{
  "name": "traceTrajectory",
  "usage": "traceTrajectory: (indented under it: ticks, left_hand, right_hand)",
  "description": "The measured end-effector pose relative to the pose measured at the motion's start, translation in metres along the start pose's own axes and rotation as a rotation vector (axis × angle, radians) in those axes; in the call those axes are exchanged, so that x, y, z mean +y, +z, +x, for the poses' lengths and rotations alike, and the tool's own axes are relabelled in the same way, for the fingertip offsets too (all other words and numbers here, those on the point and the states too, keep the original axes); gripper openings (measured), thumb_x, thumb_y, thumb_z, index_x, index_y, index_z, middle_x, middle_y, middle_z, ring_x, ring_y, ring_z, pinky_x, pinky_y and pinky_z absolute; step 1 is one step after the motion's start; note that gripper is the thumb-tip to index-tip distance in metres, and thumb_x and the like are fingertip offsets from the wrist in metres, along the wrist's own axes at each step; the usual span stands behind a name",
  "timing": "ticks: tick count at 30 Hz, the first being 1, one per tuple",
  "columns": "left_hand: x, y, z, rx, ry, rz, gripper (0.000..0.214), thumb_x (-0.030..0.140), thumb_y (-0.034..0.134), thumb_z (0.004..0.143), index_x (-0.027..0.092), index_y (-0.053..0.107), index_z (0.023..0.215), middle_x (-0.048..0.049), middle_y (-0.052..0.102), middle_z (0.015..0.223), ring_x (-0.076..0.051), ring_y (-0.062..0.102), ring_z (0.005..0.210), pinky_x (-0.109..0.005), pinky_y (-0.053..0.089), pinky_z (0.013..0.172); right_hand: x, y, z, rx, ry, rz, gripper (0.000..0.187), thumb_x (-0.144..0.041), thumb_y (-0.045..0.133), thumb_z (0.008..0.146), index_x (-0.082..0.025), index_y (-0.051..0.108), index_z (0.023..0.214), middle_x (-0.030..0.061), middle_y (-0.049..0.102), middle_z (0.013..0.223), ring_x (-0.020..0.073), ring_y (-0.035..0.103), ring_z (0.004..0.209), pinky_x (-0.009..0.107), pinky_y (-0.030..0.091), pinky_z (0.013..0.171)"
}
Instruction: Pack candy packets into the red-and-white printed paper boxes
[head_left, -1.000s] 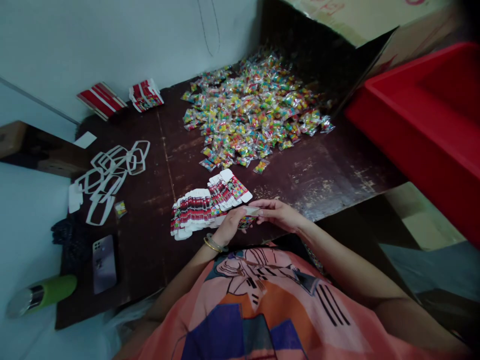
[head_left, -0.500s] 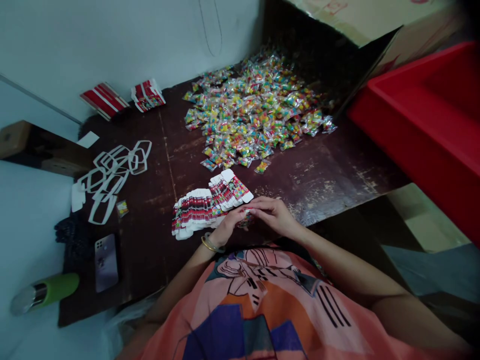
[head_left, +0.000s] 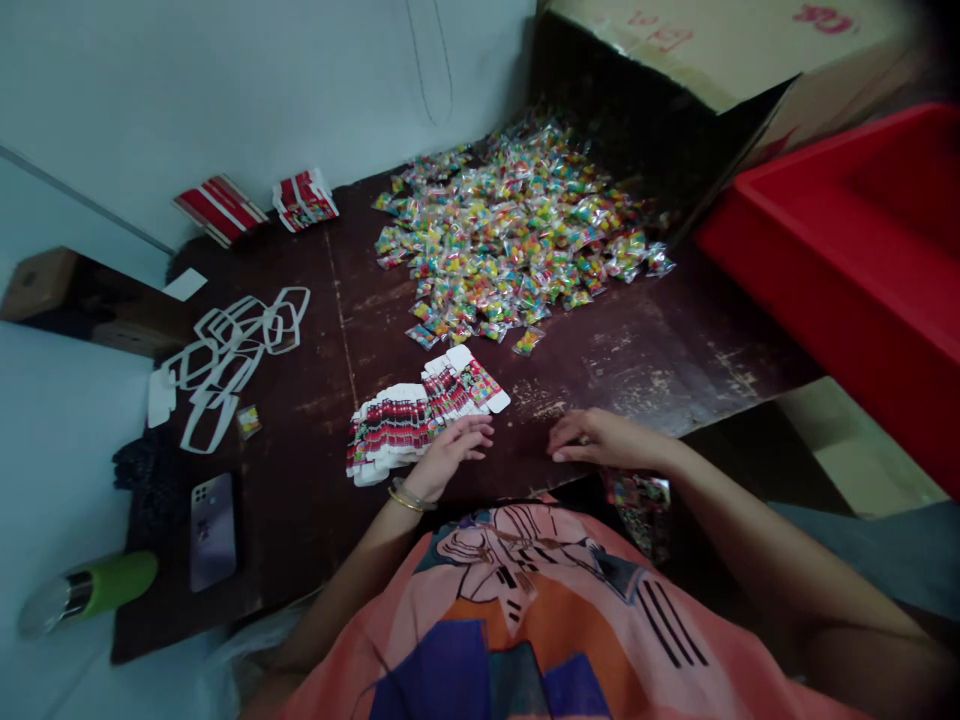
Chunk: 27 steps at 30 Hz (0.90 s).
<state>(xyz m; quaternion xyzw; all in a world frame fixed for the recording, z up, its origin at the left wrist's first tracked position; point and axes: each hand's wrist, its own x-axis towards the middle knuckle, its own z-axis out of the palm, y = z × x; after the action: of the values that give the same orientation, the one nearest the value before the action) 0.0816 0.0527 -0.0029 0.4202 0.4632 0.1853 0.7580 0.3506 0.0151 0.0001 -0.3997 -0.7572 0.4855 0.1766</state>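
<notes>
My left hand, with a gold bangle on the wrist, lies open with its fingers stretched over the near end of a fanned stack of flat red-and-white printed cartons. My right hand rests low on the dark wooden table near its front edge. Its fingers point left and nothing shows in them. The hands are about a hand's width apart. A large heap of small clear packets of coloured sweets lies farther back, with one stray packet nearer the cartons.
White card cut-out frames and a phone lie at the left, with a green bottle below. More red cartons sit by the wall. A red tub stands at the right behind an open cardboard box. A colourful bag hangs under the table edge.
My hands were together, pinching a small item at the table edge. They have parted: the left went onto the carton stack, the right slid right, and the item is out of sight.
</notes>
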Motion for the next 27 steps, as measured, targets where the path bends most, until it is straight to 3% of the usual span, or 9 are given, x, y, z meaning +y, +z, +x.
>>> traceTrajectory:
  ticks: [4,7,11,14,16,18,23,27]
  left_hand:
    - [0.001,-0.015,0.005,0.043,-0.016,0.012,0.033,0.038,0.062,0.079,0.015,0.061,0.103,-0.0065,0.064,0.090,-0.014,0.061,0.076,-0.024,0.045,0.065]
    - [-0.001,-0.018,0.003,-0.013,-0.073,0.044,0.033,0.039,0.063,0.079,0.014,0.062,0.100,-0.0057,0.064,0.083,-0.013,0.061,0.071,-0.022,0.043,0.060]
    - [-0.002,-0.015,0.002,-0.034,-0.052,-0.173,0.039,0.043,0.059,0.083,0.013,0.061,0.109,-0.0119,0.067,0.100,-0.018,0.063,0.086,-0.028,0.048,0.073]
    - [-0.003,-0.005,0.007,-0.030,0.046,-0.393,0.039,0.035,0.062,0.080,0.015,0.061,0.112,-0.0110,0.066,0.110,-0.019,0.062,0.095,-0.032,0.048,0.082]
    - [-0.005,0.005,0.009,-0.007,0.057,-0.381,0.038,0.028,0.067,0.073,0.014,0.063,0.108,-0.0088,0.069,0.100,-0.019,0.064,0.088,-0.032,0.048,0.079]
    - [-0.008,0.015,0.010,-0.018,0.001,-0.283,0.035,0.024,0.071,0.067,0.012,0.065,0.100,-0.0068,0.071,0.083,-0.020,0.065,0.077,-0.032,0.049,0.073]
    - [-0.008,0.029,0.008,-0.071,-0.086,-0.145,0.019,0.025,0.069,0.066,0.013,0.065,0.080,-0.0015,0.062,0.053,-0.018,0.061,0.054,-0.030,0.046,0.058]
    - [0.004,0.023,0.010,-0.029,-0.040,-0.102,0.013,0.022,0.068,0.064,0.015,0.061,0.073,0.0001,0.061,0.050,-0.016,0.059,0.050,-0.028,0.045,0.054]
  right_hand:
    - [0.030,0.018,0.057,0.306,-0.093,-0.287,0.047,-0.035,0.065,0.084,-0.023,0.056,0.129,0.0127,0.054,0.134,0.0275,0.047,0.122,0.046,0.038,0.099]
    - [0.044,0.027,0.089,0.373,-0.150,-0.349,0.027,-0.028,0.053,0.092,-0.021,0.065,0.115,0.0126,0.063,0.121,0.0252,0.054,0.110,0.044,0.040,0.092]
    - [0.023,0.038,0.073,0.443,-0.248,-0.316,0.026,-0.026,0.046,0.095,-0.021,0.066,0.111,0.0117,0.067,0.113,0.0221,0.057,0.100,0.040,0.042,0.086]
    - [-0.008,0.053,0.050,0.335,-0.354,-0.276,0.025,-0.029,0.051,0.093,-0.024,0.063,0.114,0.0084,0.065,0.115,0.0219,0.055,0.105,0.040,0.041,0.090]
    - [-0.020,0.058,0.045,0.361,-0.321,-0.261,0.029,-0.033,0.055,0.091,-0.026,0.061,0.118,0.0081,0.062,0.120,0.0237,0.052,0.109,0.043,0.041,0.093]
    - [-0.023,0.056,0.049,0.474,-0.231,-0.259,0.030,-0.034,0.058,0.088,-0.026,0.062,0.117,0.0093,0.057,0.128,0.0264,0.047,0.114,0.046,0.040,0.095]
    - [-0.020,0.046,0.062,0.512,-0.186,-0.167,0.009,-0.025,0.061,0.085,-0.022,0.066,0.092,0.0088,0.050,0.135,0.0269,0.045,0.119,0.046,0.041,0.096]
    - [-0.021,0.055,0.061,0.627,-0.147,-0.211,0.026,-0.024,0.060,0.086,-0.027,0.062,0.112,0.0096,0.049,0.137,0.0275,0.044,0.121,0.049,0.039,0.099]
